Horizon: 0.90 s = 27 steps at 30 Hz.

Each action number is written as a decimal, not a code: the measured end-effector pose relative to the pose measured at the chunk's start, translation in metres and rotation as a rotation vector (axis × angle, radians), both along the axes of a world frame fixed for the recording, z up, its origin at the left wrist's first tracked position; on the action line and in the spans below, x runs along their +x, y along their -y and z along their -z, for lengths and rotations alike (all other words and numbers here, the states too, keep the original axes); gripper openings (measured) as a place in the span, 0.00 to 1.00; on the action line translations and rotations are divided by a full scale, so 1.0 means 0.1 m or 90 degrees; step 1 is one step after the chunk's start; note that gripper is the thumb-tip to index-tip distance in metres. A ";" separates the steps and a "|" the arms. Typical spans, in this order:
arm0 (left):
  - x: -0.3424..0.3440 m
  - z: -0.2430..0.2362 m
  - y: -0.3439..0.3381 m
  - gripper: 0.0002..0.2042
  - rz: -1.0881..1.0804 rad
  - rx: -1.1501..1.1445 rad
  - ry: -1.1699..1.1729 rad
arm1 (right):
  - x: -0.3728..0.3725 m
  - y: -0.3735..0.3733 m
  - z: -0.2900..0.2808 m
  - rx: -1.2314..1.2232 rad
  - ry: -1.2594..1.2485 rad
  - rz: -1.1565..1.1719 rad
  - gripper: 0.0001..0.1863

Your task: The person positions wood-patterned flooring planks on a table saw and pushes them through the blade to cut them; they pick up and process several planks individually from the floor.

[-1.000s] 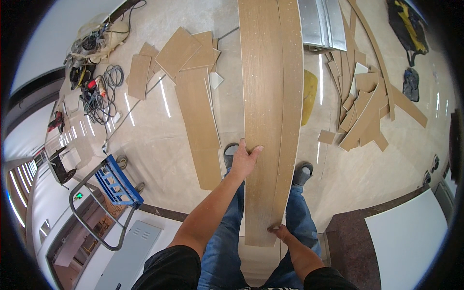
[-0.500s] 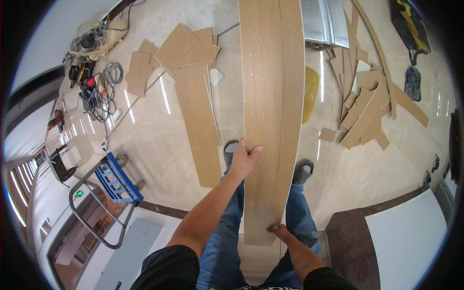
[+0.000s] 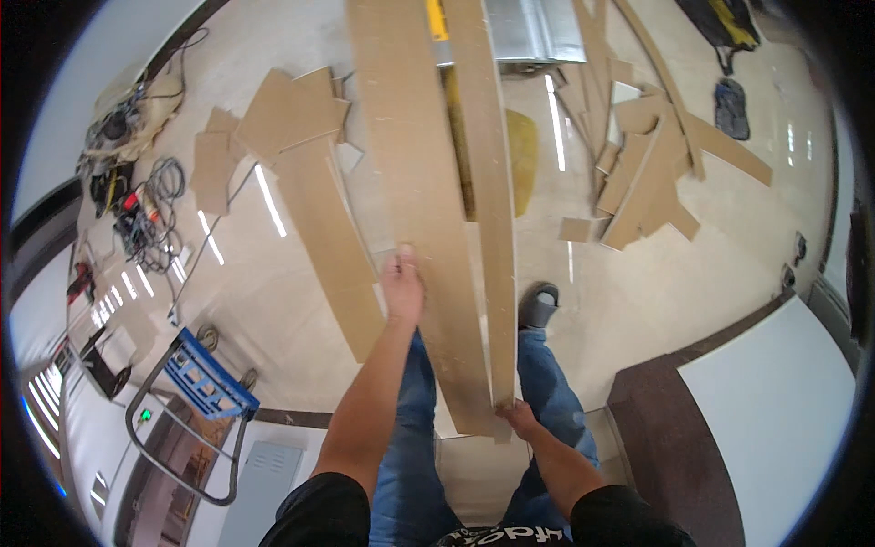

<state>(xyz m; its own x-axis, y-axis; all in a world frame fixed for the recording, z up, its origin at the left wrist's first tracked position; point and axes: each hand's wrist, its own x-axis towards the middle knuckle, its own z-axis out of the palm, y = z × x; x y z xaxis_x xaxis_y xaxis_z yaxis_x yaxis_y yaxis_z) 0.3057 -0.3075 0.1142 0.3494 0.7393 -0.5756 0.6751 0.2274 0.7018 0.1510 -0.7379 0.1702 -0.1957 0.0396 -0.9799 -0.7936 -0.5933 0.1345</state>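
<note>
Two long wood-look boards stretch away from me, with a narrow wedge of space between them. My left hand (image 3: 404, 287) is closed on the left edge of the wide board (image 3: 415, 191), its fingers partly hidden. At the near end, my right hand (image 3: 519, 418) pinches the narrow strip (image 3: 495, 228) by its corner, close to the wide board's end. The far ends of both boards run out at the top, beside a silver metal box (image 3: 538, 35). A yellow part (image 3: 436, 20) shows through the gap between them.
Offcuts lie in a pile (image 3: 647, 173) at the right, and more boards (image 3: 319, 228) lie at the left. A cable tangle (image 3: 150, 214), a blue cart (image 3: 211, 372) and a yellow piece (image 3: 521, 159) are on the floor. A white-topped counter (image 3: 766, 410) stands near right.
The panel that looked joined, with a line along it, is now two pieces spread apart. The wide board and my left hand have shifted left; my right hand has moved slightly up.
</note>
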 end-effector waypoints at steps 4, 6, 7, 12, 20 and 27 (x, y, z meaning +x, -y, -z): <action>0.47 -0.60 -0.56 0.20 -0.106 0.007 -0.034 | 0.48 -0.27 -0.18 0.068 0.148 0.035 0.12; 0.49 -0.78 -0.96 0.22 0.000 0.251 -0.033 | 0.83 -0.36 -0.23 0.092 0.272 0.027 0.13; 0.48 -0.80 -1.24 0.21 -0.035 0.194 0.052 | 1.04 -0.35 -0.20 0.057 0.288 0.024 0.12; 0.60 -1.28 -2.80 0.17 0.258 0.713 -0.082 | 2.22 -0.34 0.22 0.031 0.487 0.000 0.11; -0.28 -2.14 -4.20 0.24 -0.038 0.407 0.168 | 4.34 -0.28 0.84 -0.136 0.683 -0.083 0.20; -2.56 -0.62 -4.05 0.29 -0.022 0.475 -0.182 | 4.65 0.23 1.36 -0.186 0.649 -0.188 0.27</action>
